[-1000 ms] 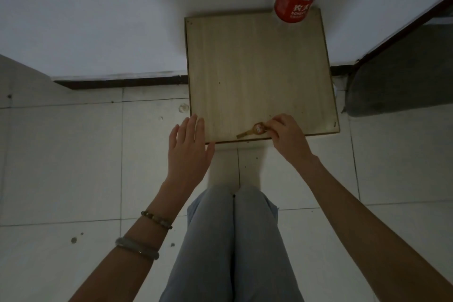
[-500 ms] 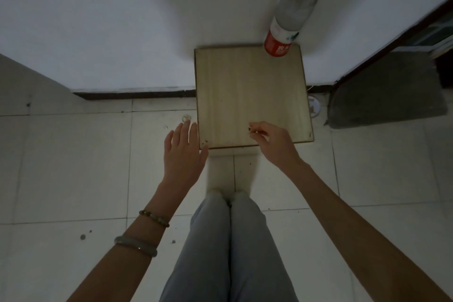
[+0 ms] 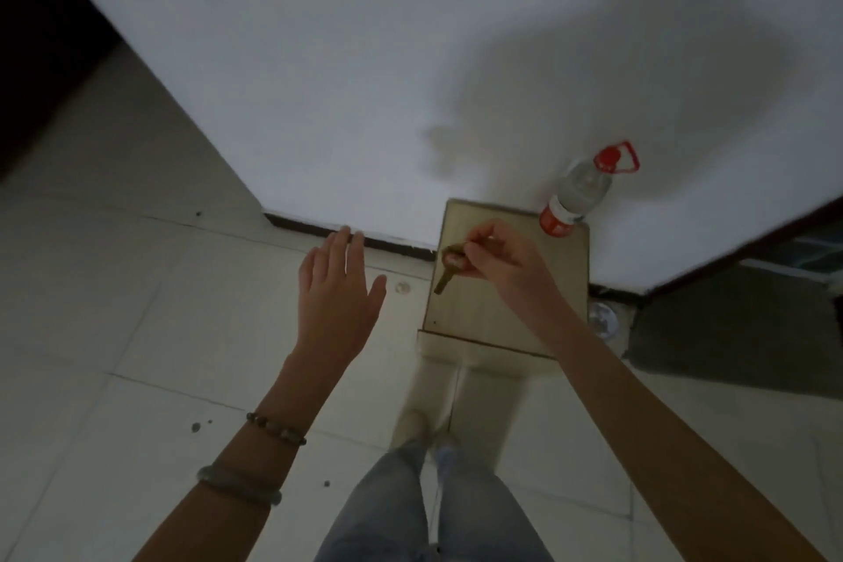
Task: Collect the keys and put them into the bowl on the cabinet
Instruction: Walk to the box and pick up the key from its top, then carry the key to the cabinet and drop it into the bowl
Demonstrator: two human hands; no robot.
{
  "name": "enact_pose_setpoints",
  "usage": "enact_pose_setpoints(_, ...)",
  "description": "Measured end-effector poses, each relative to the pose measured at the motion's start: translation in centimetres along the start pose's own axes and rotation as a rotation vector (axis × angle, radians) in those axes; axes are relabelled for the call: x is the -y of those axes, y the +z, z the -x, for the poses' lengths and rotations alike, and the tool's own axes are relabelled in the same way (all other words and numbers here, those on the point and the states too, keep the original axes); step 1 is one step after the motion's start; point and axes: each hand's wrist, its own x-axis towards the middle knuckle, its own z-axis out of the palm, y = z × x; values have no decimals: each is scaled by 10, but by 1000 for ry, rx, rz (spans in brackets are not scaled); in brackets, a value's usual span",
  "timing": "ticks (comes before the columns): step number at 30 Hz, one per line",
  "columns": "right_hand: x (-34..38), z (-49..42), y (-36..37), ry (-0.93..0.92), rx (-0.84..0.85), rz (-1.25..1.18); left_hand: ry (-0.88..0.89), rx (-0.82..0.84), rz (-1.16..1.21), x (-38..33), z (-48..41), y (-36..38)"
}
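Dim light, view looking steeply down, some motion blur. Right hand point(image 3: 499, 258) raised over the small wooden stand point(image 3: 547, 287), fingertips pinched on the head of a brass key point(image 3: 449, 267); the key hangs blade-down toward 7 o'clock, lifted clear of the stand's top as far as can be told. A second key or a ring may sit at the pinch, but it is too blurred to separate. Left hand point(image 3: 340, 287) open, fingers spread and pointing toward 12 o'clock, palm down over the tiled floor point(image 3: 137, 333), holding nothing, at 9 o'clock from the stand and apart from it. Two bracelets on the left wrist: a beaded bracelet point(image 3: 276, 428) nearer the hand, a pale bangle point(image 3: 237, 485) further up the forearm. Plastic bottle point(image 3: 577, 196) with red cap and red label stands at the stand's 1 o'clock corner, against the white wall point(image 3: 365, 59). Dark baseboard point(image 3: 346, 237) runs along the wall's foot, at 12 o'clock from the left hand. Grey mat point(image 3: 739, 324) on the floor at 3 o'clock from the stand. A small round object point(image 3: 602, 319) lies on the floor between stand and mat; cannot identify it. Person's legs in light jeans point(image 3: 433, 507) at 6 o'clock.
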Motion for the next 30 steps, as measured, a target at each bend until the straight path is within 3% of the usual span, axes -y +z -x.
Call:
enact_pose_setpoints(5, 32, 0, 43, -25, 200, 84, -86, -108, -77, 12, 40, -39)
enact_pose_setpoints(18, 45, 32, 141, -148, 693, 292, -545, -139, -190, 41, 151, -77)
enact_pose_setpoints(30, 59, 5, 258, -212, 900, 308, -761, -245, -139, 129, 169, -106)
